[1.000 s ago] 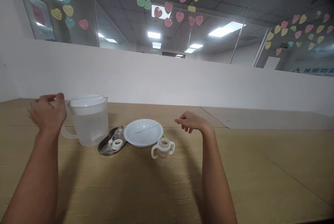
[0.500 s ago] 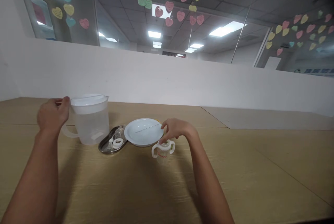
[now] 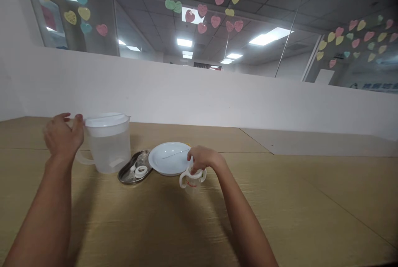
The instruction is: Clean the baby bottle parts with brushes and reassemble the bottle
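A clear bottle point(image 3: 193, 185) with two white side handles and red print stands on the table. My right hand point(image 3: 203, 158) is over its mouth, fingers bent down at the rim; what they grip, if anything, is hidden. At the left, my left hand point(image 3: 64, 136) is open beside the lidded plastic pitcher point(image 3: 110, 146), thumb near the lid's edge. The pitcher holds clear liquid. Between pitcher and bottle are a metal kidney tray point(image 3: 124, 177), with a white ring point(image 3: 141, 171) and clear parts in it, and a white bowl point(image 3: 169, 167) with a thin rod point(image 3: 175, 154) across it.
Something yellow shows partly behind the bowl. The wooden table point(image 3: 295, 209) runs back to a white wall point(image 3: 186, 97), above which are windows with heart-shaped notes.
My right hand has shifted slightly left and lower over the bottle's mouth. The fingers of my left hand have spread apart beside the pitcher lid.
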Tool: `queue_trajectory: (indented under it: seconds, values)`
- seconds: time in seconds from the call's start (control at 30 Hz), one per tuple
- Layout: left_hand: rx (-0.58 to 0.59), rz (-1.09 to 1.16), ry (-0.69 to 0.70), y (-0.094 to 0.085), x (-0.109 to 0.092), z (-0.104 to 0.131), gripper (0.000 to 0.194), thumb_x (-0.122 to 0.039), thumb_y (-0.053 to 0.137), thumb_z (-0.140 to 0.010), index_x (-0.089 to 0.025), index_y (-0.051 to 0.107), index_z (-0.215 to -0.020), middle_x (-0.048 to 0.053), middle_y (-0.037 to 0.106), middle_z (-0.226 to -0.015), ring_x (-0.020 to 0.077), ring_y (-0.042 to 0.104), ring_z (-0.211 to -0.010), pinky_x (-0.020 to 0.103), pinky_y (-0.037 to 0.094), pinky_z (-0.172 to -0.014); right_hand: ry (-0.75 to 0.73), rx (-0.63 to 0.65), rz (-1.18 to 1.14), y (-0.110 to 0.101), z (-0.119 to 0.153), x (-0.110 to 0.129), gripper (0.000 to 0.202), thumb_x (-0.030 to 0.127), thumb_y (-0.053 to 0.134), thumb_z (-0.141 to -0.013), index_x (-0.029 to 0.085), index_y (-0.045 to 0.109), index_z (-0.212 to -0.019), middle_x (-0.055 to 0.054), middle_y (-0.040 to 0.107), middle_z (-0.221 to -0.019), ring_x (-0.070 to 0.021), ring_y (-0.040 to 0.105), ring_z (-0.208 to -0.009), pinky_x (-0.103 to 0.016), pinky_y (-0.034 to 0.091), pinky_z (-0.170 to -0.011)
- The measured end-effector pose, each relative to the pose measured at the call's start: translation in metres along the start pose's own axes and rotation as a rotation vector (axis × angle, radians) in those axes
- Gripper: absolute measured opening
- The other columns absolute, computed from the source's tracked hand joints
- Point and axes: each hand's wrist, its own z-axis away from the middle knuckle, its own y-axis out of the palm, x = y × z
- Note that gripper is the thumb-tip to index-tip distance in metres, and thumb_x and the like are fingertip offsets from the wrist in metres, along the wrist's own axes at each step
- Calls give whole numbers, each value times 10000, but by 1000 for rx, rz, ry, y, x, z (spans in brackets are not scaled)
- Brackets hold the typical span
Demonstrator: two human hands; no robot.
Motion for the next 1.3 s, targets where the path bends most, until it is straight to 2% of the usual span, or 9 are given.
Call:
queue_trajectory:
  seconds: [0.13, 0.3, 0.43, 0.53, 0.63, 0.73, 0.8, 1.03, 1.3]
  values:
    - [-269, 53, 14, -14, -42, 7, 464, -333, 533, -796, -56, 525, -1168, 200, 500, -1171, 342, 429, -1152, 491, 328, -968, 3, -3, -51, 1, 1, 2, 635, 287, 749, -591, 158, 537, -1176, -104, 654, -1041, -164, 654, -621, -215, 435, -457]
    - [-421, 137, 294, -34, -104, 26, 382, -333, 466, -841, -88, 564, -1117, 144, 545, -1119, 256, 459, -1102, 385, 337, -955, -46, -129, -82, -9, 16, -2, 670, 415, 743, -597, 138, 550, -1176, -101, 646, -1046, -176, 635, -721, -227, 438, -528]
    - [-413, 191, 379, -41, -129, 39, 315, -340, 431, -859, -126, 645, -947, 91, 644, -961, 215, 547, -960, 360, 368, -919, -80, -278, -105, -19, 32, -9, 505, 351, 718, -651, 162, 601, -1105, -71, 662, -964, -174, 612, -833, -230, 431, -633]
    - [-149, 352, 287, -45, -132, 40, 315, -351, 426, -855, -131, 642, -918, 60, 659, -854, 177, 596, -846, 313, 429, -851, -66, -322, -123, -23, 40, -13, 441, 293, 689, -687, 169, 604, -1102, -63, 661, -948, -169, 605, -832, -237, 425, -637]
    - [424, 396, 172, -44, -126, 36, 344, -413, 443, -821, -159, 633, -955, 32, 657, -819, 162, 612, -772, 269, 461, -748, -81, -334, -137, -25, 47, -15, 430, 237, 669, -697, 168, 597, -1115, -58, 662, -934, -162, 601, -821, -236, 424, -639]
    - [1044, 168, 197, -32, -115, 37, 401, -488, 516, -730, -194, 649, -968, 32, 678, -870, 192, 610, -809, 273, 449, -739, -120, -364, -153, -27, 54, -13, 378, 163, 609, -720, 169, 606, -1097, -39, 667, -855, -141, 597, -757, -224, 417, -607]
    - [1327, -7, 183, -17, -107, 41, 432, -503, 576, -631, -180, 672, -902, 54, 681, -814, 219, 605, -773, 282, 447, -685, -143, -375, -159, -28, 57, -10, 349, 114, 543, -732, 160, 619, -1070, -19, 658, -741, -128, 586, -681, -215, 403, -562]
    - [1448, -273, 128, 37, -86, 61, 159, -306, 647, -427, -172, 603, -499, 61, 588, -554, 216, 549, -592, 316, 442, -563, -125, -308, -239, -29, 56, -11, 353, 73, 407, -761, 109, 643, -1021, -44, 657, -687, -109, 577, -574, -198, 410, -528]
    - [1523, -280, 23, 53, -76, 69, 108, -187, 651, -396, -158, 567, -459, 48, 556, -492, 197, 559, -532, 322, 482, -539, -22, -323, -185, -28, 49, -16, 482, 22, 359, -749, 103, 559, -1179, -112, 656, -938, -118, 597, -657, -208, 421, -584]
